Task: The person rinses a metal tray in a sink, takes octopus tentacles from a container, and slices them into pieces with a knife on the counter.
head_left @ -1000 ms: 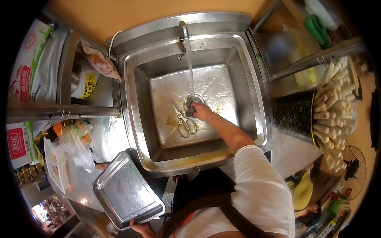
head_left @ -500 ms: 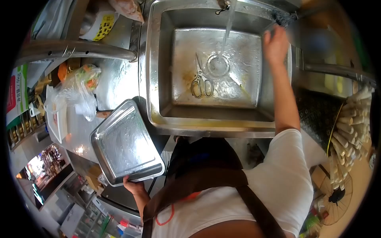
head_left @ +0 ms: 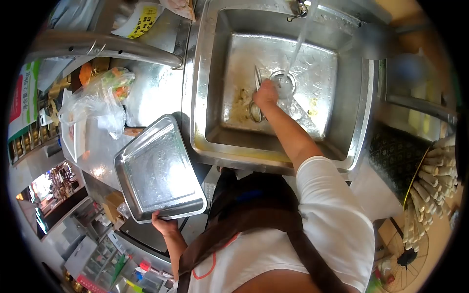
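Observation:
My left hand (head_left: pixel 164 225) grips the near edge of a rectangular metal tray (head_left: pixel 155 171), which is tilted beside the sink with wet drops on its inside. Down in the steel sink (head_left: pixel 199 93), my right hand (head_left: pixel 266 94) is closed over the middle of a pair of metal scissors (head_left: pixel 255 113). One handle loop and the blades show around the hand; the rest is covered by it. A stream of water (head_left: pixel 299 46) falls next to that hand, onto the round drain (head_left: pixel 287 78).
Left of the sink, the steel counter holds a clear plastic bag (head_left: pixel 100 105) with orange and green contents and a white tray (head_left: pixel 69 132). A metal rail (head_left: pixel 112 50) crosses above it. Pale stick-like bundles (head_left: pixel 427 188) stand at right. The faucet is at the sink's back.
My right hand has come from the sink's right back corner down to the scissors. The left hand still holds the tray, and the view has shifted slightly.

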Motion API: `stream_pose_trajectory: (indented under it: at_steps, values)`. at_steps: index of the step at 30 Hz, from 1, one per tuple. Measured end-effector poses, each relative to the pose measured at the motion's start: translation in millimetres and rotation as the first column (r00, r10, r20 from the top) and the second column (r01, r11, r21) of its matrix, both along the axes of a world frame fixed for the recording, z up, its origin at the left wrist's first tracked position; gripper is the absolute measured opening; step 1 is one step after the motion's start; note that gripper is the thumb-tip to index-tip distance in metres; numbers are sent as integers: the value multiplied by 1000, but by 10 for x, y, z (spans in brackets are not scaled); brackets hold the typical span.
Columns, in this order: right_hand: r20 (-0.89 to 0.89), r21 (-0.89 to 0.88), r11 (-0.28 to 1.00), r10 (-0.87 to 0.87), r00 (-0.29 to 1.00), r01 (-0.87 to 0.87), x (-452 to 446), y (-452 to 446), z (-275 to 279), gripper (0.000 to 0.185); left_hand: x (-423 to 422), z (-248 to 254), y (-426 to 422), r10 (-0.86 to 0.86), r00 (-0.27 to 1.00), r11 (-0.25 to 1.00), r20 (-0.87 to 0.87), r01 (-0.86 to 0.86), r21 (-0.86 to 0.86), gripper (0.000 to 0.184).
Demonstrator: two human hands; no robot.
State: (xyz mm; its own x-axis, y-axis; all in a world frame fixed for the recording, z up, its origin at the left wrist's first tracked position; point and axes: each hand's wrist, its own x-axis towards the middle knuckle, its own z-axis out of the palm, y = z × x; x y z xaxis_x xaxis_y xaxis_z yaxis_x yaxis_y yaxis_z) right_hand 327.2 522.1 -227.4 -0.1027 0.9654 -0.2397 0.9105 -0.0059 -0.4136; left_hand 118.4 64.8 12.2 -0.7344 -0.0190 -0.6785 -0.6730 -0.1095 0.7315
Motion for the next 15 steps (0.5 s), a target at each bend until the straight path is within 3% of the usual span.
stream_pose_trajectory:
  at_steps: [1, 2, 4, 6, 8, 9, 10, 12, 15]
  values:
    - [-62, -166, 981, -107, 992, 95, 60, 57, -10, 47, 12, -15, -16, -2, 1000, 1000, -16, 2, 7, 53]
    - [-61, -159, 983, -101, 993, 91, 175, 120, -19, 47, 19, -28, -29, 3, 1000, 1000, -13, -3, 13, 53]
    - [-44, -328, 943, -75, 996, 56, 436, 301, 77, 34, 39, -23, 11, -5, 1000, 1000, -19, 5, 26, 48]
    - [-139, -266, 959, -134, 981, 93, 672, 432, 77, 40, 43, -28, 31, 7, 1000, 1000, -20, -7, 22, 49]
    - [-161, -168, 985, -59, 985, 31, 957, 712, -296, 39, 54, -36, 26, 18, 1000, 1000, -18, -18, 18, 49]
    - [-375, -419, 888, -359, 854, 190, 1013, 770, -82, 33, 54, -42, 21, 5, 1000, 1000, -12, -5, 25, 49]
    - [-475, -427, 870, -447, 758, 245, 1065, 853, -58, 25, 47, -52, 16, -7, 1000, 999, -8, 8, 35, 48]
    - [-640, -453, 846, -527, 559, 280, 1123, 1046, 55, 23, 87, -51, 58, 13, 1000, 1000, -10, -13, 28, 49]
    - [-750, -515, 818, -575, 328, 257, 1193, 1391, 84, 20, 130, -7, 163, 23, 1000, 1000, 10, -23, 7, 50]
